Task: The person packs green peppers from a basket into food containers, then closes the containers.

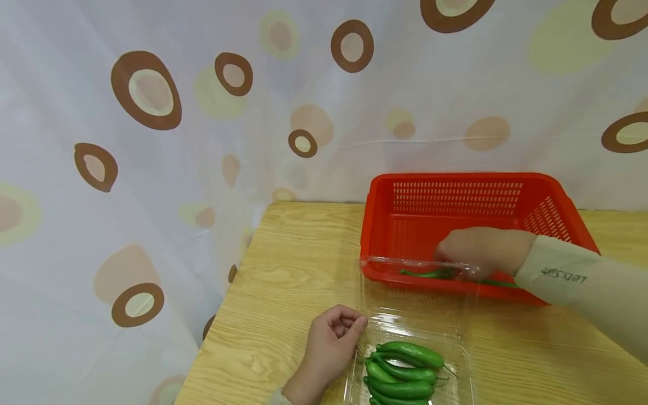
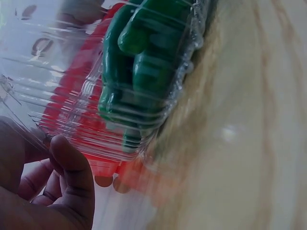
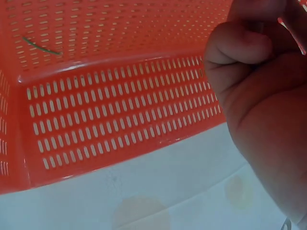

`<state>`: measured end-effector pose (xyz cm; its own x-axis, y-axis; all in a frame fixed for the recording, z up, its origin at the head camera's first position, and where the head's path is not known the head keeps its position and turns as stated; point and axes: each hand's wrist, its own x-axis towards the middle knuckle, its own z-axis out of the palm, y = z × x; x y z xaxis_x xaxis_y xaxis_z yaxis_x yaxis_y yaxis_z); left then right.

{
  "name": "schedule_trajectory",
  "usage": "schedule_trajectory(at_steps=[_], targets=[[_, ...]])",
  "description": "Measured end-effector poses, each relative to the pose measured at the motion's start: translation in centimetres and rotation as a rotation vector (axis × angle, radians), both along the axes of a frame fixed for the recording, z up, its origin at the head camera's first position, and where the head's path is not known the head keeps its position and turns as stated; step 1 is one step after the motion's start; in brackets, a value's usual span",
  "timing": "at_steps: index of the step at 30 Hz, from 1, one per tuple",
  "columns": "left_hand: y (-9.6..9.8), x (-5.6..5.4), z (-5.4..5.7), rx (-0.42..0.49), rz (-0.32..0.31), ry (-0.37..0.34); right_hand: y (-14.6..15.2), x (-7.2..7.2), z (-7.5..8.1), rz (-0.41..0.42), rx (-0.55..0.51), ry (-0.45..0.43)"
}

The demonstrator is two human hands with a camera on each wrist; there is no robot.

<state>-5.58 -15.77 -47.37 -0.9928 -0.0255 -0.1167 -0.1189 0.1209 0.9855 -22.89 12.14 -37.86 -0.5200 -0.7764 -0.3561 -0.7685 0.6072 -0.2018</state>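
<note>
A clear plastic clamshell box (image 1: pixel 460 360) lies on the table with its lid (image 1: pixel 415 306) raised toward the basket. Several green chili peppers (image 1: pixel 400 389) lie side by side inside the box, also visible through its wall in the left wrist view. My left hand (image 1: pixel 331 340) pinches the box's left edge near the hinge between thumb and forefinger. Down inside the red basket (image 1: pixel 455 178) reaches my right hand (image 1: pixel 471 250), beside a green chili pepper (image 1: pixel 430 274) near the front wall. Its fingertips are hidden, so any hold on a pepper cannot be seen.
Wood-grain table (image 1: pixel 263 292) surface extends left of the box. Behind it hangs a pale curtain (image 1: pixel 314 73) with brown rings. A thin green stem (image 3: pixel 41 48) shows against the slotted basket in the right wrist view.
</note>
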Motion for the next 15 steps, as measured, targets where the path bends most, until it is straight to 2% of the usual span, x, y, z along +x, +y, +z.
schedule_trajectory(at_steps=[5,9,15], targets=[[-0.03,0.09,0.13,0.002,-0.001,0.009,0.11,0.24,-0.57,-0.01,-0.009,0.033],[0.01,0.18,0.17,0.001,-0.001,0.021,0.33,0.29,-0.7,-0.038,0.024,0.065],[0.1,0.19,0.22,0.009,0.001,0.02,0.51,0.25,-0.64,-0.064,0.056,0.069]])
